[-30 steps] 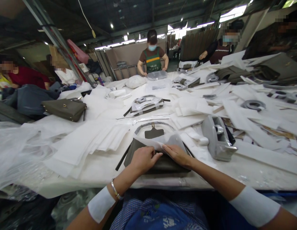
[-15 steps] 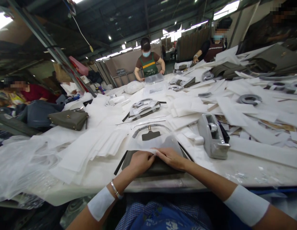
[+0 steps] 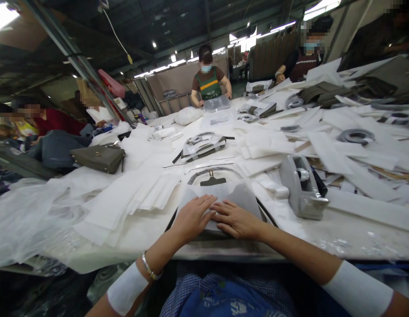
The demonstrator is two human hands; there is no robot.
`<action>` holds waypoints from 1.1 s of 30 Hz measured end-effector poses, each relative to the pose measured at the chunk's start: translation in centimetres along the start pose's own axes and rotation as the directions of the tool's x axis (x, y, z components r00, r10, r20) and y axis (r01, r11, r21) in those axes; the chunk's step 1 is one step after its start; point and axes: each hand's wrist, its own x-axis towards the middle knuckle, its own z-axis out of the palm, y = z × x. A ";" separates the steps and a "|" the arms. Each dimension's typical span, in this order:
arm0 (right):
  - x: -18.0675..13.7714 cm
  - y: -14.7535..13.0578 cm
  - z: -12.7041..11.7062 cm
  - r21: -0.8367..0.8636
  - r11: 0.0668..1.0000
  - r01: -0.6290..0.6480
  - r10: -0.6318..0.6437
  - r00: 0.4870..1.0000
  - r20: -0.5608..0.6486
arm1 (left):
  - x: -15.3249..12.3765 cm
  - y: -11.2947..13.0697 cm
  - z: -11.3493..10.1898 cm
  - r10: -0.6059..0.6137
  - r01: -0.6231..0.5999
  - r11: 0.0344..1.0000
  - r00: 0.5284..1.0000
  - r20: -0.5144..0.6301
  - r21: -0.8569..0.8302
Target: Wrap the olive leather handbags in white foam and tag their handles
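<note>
Hands first, head view: bare L hand [image 3: 193, 216] and bare R hand [image 3: 240, 220], palms down, fingers nearly straight & a bit apart, fingertips almost meeting; grip's open, nothing clasped that shows, both just resting on a translucent white sheet of thin wrapping [image 3: 246, 194]. Can't tell what's under the palms. Sheet lies over a dark olive handbag [image 3: 212, 237], i.e. the bag's directly beneath both hands, flat on the white-covered table [image 3: 277, 247], near its edge; a dark strip of it shows below the fingers. Just beyond the fingertips: dark olive flat tag w/ gold-coloured metal fitting [image 3: 212, 181], inside the arch of a grey-wrapped handle [image 3: 194, 177]. Farther past that, a partly wrapped olive bag w/ white padding [image 3: 204, 149]. R of the R hand, near: grey box-like tape dispenser [image 3: 301, 187]. L of the L hand: fanned pile of white flat sheets [image 3: 134, 198]; well beyond & L of it, olive handbag w/ gold-coloured clasp [image 3: 98, 158]. L wrist has a silver-coloured bangle [image 3: 148, 266]. Far side, opp. the hands: co-worker in green apron w/ yellow stripe [image 3: 209, 86], hands at a clear plastic-looking packet [image 3: 217, 103].
</note>
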 end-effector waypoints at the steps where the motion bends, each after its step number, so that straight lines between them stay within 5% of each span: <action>1: 0.0 0.0 0.1 -0.013 1.000 0.001 -0.001 1.000 0.004 | -0.2 -1.0 1.1 0.027 -0.031 0.996 0.998 0.048 0.081; 6: -0.1 0.2 0.6 0.057 0.998 -0.042 0.050 0.988 -0.148 | -2.8 -3.7 5.0 0.073 -0.082 0.972 0.996 0.049 0.222; 11: -0.5 0.4 0.7 0.108 0.993 -0.056 0.089 0.938 -0.335 | -4.0 -3.6 5.7 0.063 -0.063 0.977 0.998 0.007 0.204; 20: -0.2 -0.2 0.2 -0.052 0.998 -0.026 0.018 0.990 -0.140 | -4.2 -4.0 5.3 0.032 -0.036 0.993 0.999 0.037 0.112; 33: -0.6 0.1 0.9 0.008 1.000 -0.009 0.010 0.986 -0.169 | -4.9 -3.9 5.3 0.045 -0.045 0.989 0.999 0.002 0.143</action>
